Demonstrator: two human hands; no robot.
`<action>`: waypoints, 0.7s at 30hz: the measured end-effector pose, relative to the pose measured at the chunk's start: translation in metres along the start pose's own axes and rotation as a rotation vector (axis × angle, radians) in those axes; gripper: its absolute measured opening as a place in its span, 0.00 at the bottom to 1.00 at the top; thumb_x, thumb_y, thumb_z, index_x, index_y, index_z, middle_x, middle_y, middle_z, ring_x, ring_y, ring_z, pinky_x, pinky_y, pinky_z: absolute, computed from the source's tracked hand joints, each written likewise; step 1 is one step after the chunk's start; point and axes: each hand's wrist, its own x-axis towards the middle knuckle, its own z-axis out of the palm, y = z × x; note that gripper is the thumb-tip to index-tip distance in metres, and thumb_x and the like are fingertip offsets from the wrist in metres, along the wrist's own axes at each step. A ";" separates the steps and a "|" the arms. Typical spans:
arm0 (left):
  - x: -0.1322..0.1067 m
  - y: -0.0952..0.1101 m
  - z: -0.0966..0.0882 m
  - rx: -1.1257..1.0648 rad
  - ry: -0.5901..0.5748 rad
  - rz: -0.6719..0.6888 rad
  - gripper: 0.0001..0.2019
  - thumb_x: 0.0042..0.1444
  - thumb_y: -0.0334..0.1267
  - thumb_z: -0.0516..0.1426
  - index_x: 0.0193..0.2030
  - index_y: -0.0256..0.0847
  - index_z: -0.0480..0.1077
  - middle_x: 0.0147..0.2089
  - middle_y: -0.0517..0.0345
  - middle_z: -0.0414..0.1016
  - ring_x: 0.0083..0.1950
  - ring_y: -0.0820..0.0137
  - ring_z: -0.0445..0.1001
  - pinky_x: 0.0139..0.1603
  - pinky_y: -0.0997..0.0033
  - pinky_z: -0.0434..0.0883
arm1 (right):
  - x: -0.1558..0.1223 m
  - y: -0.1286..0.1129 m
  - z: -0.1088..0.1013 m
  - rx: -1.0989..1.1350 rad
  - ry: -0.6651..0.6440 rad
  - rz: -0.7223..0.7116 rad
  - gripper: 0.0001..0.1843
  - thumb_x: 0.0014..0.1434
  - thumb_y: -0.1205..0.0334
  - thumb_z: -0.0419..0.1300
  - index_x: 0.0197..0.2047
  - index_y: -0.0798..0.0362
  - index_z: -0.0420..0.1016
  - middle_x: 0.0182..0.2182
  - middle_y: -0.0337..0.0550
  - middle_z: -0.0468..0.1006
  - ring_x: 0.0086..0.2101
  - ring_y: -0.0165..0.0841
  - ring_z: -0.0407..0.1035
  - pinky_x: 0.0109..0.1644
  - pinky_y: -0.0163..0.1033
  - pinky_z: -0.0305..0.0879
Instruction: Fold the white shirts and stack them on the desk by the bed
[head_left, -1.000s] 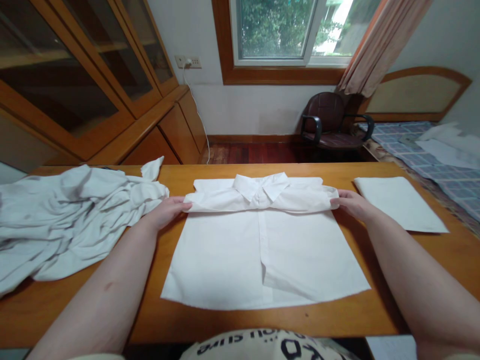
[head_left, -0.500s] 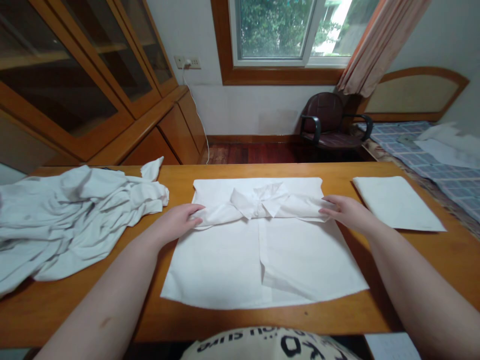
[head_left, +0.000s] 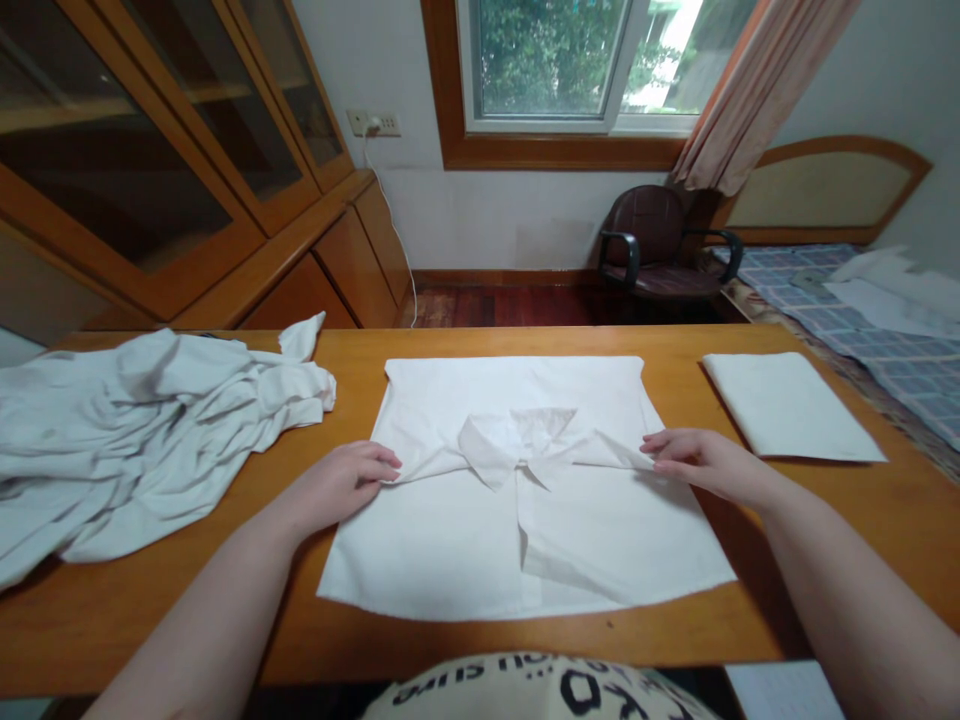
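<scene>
I have the shirt (head_left: 427, 545) between the near and far edges of the counter (head_left: 352, 642), its fold (head_left: 431, 458) running crosswise, left hand (head_left: 346, 483) and right hand (head_left: 696, 460) each pinching an end, collar (head_left: 482, 458) about midway.

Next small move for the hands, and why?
Perhaps smooth the white shirt gently outward on both sides: creases run from its collar toward the left hand and the right hand, which are at opposite sides of the cloth.
</scene>
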 end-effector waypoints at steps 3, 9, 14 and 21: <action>-0.004 0.002 -0.001 0.015 0.004 -0.020 0.12 0.53 0.43 0.56 0.41 0.49 0.79 0.48 0.56 0.78 0.51 0.61 0.73 0.56 0.65 0.66 | -0.001 -0.004 0.003 -0.062 0.009 -0.008 0.18 0.54 0.43 0.61 0.28 0.49 0.82 0.45 0.48 0.78 0.50 0.47 0.68 0.56 0.49 0.61; 0.020 0.041 0.004 -0.044 0.073 -0.191 0.26 0.52 0.53 0.57 0.56 0.45 0.71 0.56 0.51 0.73 0.57 0.56 0.69 0.59 0.59 0.63 | 0.016 -0.033 0.022 -0.165 0.174 0.024 0.22 0.55 0.46 0.60 0.47 0.50 0.76 0.46 0.49 0.78 0.46 0.44 0.71 0.51 0.48 0.65; 0.069 0.076 0.023 -0.199 0.062 -0.275 0.38 0.46 0.51 0.62 0.64 0.40 0.62 0.55 0.46 0.74 0.53 0.56 0.73 0.52 0.62 0.68 | 0.052 -0.060 0.051 -0.097 0.166 -0.006 0.29 0.48 0.49 0.66 0.52 0.52 0.72 0.46 0.50 0.78 0.43 0.43 0.73 0.45 0.44 0.67; 0.075 0.112 0.011 -0.050 0.208 -0.024 0.13 0.51 0.35 0.55 0.44 0.46 0.74 0.43 0.56 0.77 0.46 0.62 0.73 0.44 0.65 0.68 | 0.055 -0.086 0.056 -0.207 0.282 -0.206 0.04 0.53 0.63 0.58 0.33 0.50 0.73 0.33 0.43 0.77 0.35 0.38 0.71 0.38 0.40 0.65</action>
